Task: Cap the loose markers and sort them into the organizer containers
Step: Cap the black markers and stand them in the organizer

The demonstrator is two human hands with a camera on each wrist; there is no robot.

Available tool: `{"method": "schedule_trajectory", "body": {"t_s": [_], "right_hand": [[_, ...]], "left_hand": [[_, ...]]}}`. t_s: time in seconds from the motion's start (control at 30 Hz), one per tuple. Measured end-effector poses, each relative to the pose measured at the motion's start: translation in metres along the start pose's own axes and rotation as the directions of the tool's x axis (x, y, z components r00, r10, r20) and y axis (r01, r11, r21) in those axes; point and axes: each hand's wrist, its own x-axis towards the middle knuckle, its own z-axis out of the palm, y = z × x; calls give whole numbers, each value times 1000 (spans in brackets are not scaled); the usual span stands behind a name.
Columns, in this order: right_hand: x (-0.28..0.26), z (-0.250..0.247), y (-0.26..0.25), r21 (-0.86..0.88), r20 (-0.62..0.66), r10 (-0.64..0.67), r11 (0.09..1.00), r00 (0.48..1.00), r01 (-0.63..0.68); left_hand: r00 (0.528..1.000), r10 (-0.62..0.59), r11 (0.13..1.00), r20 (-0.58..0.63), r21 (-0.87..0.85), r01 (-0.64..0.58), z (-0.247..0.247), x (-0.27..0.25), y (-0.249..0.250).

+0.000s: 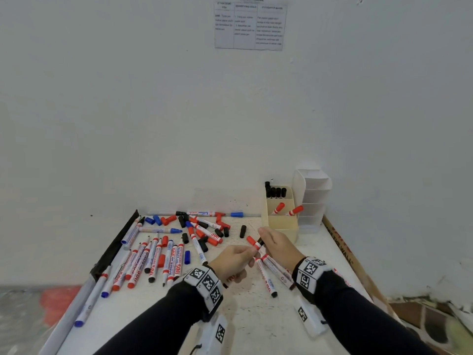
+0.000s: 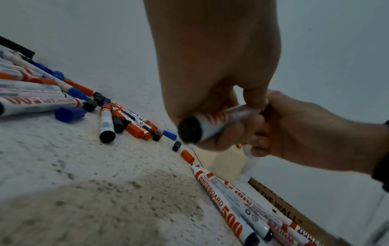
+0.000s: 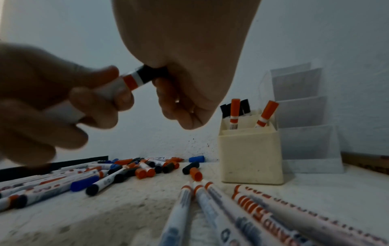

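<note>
Cream plastic forms the nearer organizer box [image 1: 281, 221], right of centre in the head view, against the wall. Its rear compartment holds a row of black-capped markers [image 1: 276, 192] standing upright; the middle compartment holds two red-capped markers [image 1: 286, 210] leaning to the right; what the front compartment holds cannot be seen. Just to the box's right stands a white tiered organizer [image 1: 312, 198], whose stepped pockets show nothing inside.

In front of the box, above the white table [image 1: 245, 316], the left hand [image 1: 234, 260] curls its fingers round the barrel of a whiteboard marker [image 3: 118, 86], and the right hand [image 1: 277, 243] pinches a black cap [image 3: 150, 74] at that marker's tip end between thumb and forefinger.

Loose markers [image 1: 153, 257] and red, blue and black caps lie scattered over the left and centre of the table; several uncapped markers [image 1: 271, 271] lie under the right wrist.
</note>
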Motion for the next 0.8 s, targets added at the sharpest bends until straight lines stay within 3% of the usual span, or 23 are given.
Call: {"method": "schedule_trajectory", "body": {"t_s": [0.13,0.2,0.3,0.5,0.57,0.67,0.73,0.8], "right_hand": [[8,-24,5,-94,-2,8,996,1000,-9],[15,-40,6,-104,-77,0,995,997,-8],[21,-63,1,-90,-184,-19,996,983,2],[29,-98,-9,-20,-355,-54,999,933,51],[35,-106,-10,-58,-434,-80,996,897,61],[49,-119,-16,-138,-593,-176,984,786,117],[61,-126,-18,-173,-661,-212,976,720,129],[74,-129,-16,-192,-670,-216,975,710,115]], "left_hand": [[997,35,957,-68,290,-14,17,14,-2],[993,-14,914,-121,400,62,26,22,-7],[973,-139,885,-183,417,205,42,31,-14],[973,-87,696,-213,686,213,59,50,-23],[977,-87,646,-194,736,204,59,53,-22],[977,-128,616,-171,759,213,56,57,-25],[967,-149,667,-208,701,254,52,59,-29],[951,-170,740,-257,605,295,48,61,-33]]}}
